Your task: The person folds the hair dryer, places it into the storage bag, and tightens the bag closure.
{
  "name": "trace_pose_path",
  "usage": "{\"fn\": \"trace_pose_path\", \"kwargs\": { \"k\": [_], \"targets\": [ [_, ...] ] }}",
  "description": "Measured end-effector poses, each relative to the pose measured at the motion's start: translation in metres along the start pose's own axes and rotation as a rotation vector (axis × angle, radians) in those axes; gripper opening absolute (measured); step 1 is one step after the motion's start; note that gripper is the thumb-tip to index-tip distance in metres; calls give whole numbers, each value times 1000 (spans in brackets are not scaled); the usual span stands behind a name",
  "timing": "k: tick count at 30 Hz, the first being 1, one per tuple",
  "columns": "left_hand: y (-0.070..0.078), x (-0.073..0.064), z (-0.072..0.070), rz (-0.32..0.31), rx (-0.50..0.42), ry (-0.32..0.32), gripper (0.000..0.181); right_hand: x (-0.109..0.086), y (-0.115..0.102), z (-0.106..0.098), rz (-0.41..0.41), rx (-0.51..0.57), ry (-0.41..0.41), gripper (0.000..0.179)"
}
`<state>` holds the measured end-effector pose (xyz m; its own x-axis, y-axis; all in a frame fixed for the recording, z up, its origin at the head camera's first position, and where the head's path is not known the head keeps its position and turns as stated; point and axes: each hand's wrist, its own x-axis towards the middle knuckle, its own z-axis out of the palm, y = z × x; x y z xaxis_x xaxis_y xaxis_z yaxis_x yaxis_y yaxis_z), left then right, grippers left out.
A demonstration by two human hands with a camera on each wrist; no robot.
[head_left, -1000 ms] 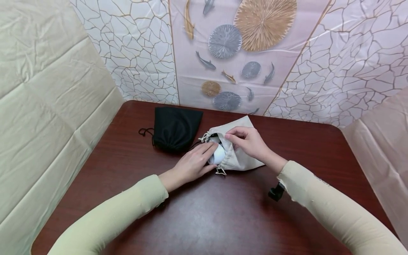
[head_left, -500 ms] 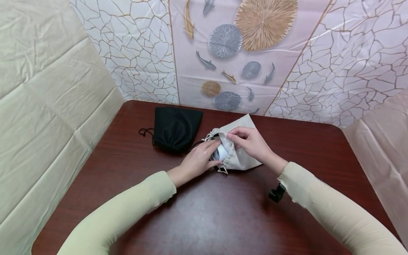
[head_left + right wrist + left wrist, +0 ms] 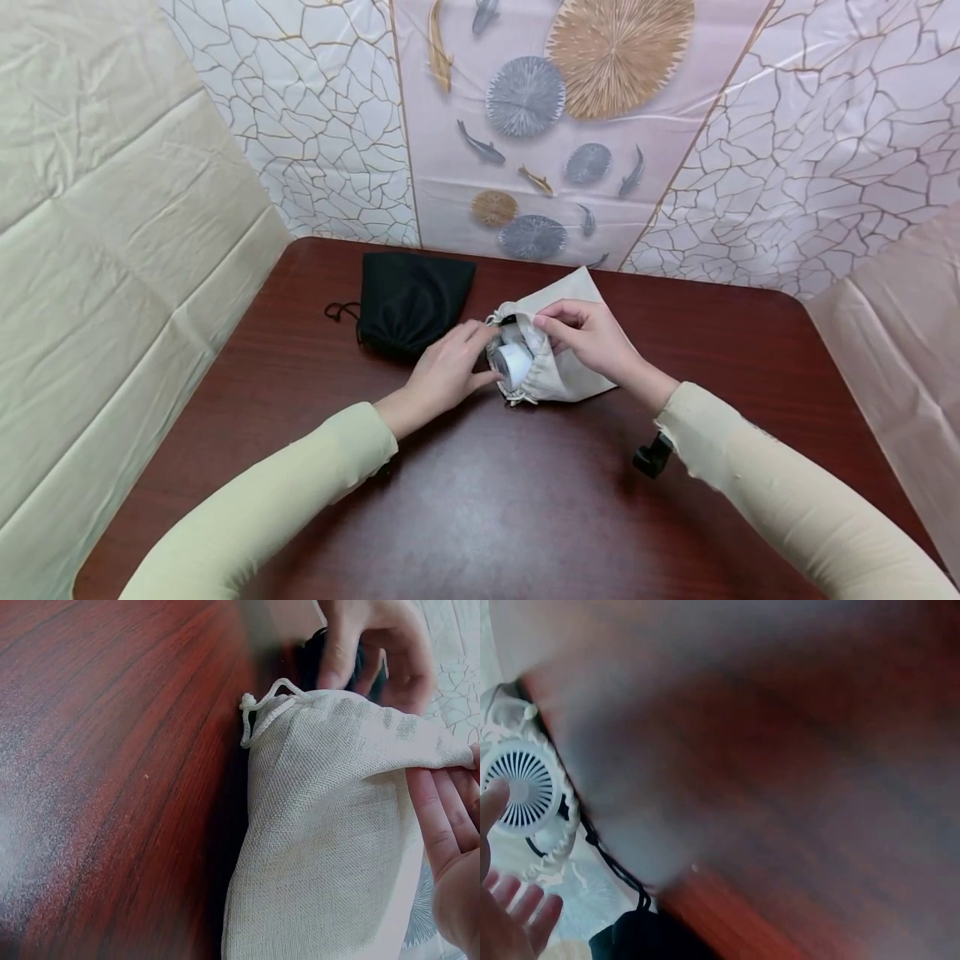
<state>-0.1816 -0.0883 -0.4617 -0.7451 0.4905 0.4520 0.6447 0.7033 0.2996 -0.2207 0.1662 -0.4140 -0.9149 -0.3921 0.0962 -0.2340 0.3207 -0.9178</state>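
Note:
A small white fan [image 3: 516, 367] with a round slotted grille sits in the mouth of a cream drawstring bag [image 3: 573, 379]. In the left wrist view the grille of the fan [image 3: 538, 784] faces outward, framed by the bag's gathered rim and cord. Just left of the mouth, my left hand [image 3: 446, 371] is spread with thumb and fingers apart, holding nothing. My right hand [image 3: 588, 335] pinches the upper edge of the opening and lifts the cloth. From the right wrist, the side of the bag [image 3: 322, 832] hides the fan.
A black drawstring bag [image 3: 412, 304] lies behind my left hand, its cord loop trailing left. Both bags rest on a dark red-brown table [image 3: 480, 508]. Patterned fabric [image 3: 525, 192] hangs at the back, and plain cloth walls stand on both sides.
My left hand moved right with the fan toward the bag, then drew back left and let go. The fan now sits in the bag's mouth. My right hand keeps its pinch on the edge.

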Motion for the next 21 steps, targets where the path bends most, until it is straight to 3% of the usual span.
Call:
{"fn": "trace_pose_path", "kwargs": {
  "k": [3,8,21],
  "targets": [
    [-3,6,0,-40,22,43,89,-1,0,1,-8,0,3,19],
    [-6,14,8,-51,19,23,115,-2,0,5,-7,33,-13,18],
    [4,31,23,-88,-7,-17,107,-11,-2,7,-10,22,-7,17]
  ]
}}
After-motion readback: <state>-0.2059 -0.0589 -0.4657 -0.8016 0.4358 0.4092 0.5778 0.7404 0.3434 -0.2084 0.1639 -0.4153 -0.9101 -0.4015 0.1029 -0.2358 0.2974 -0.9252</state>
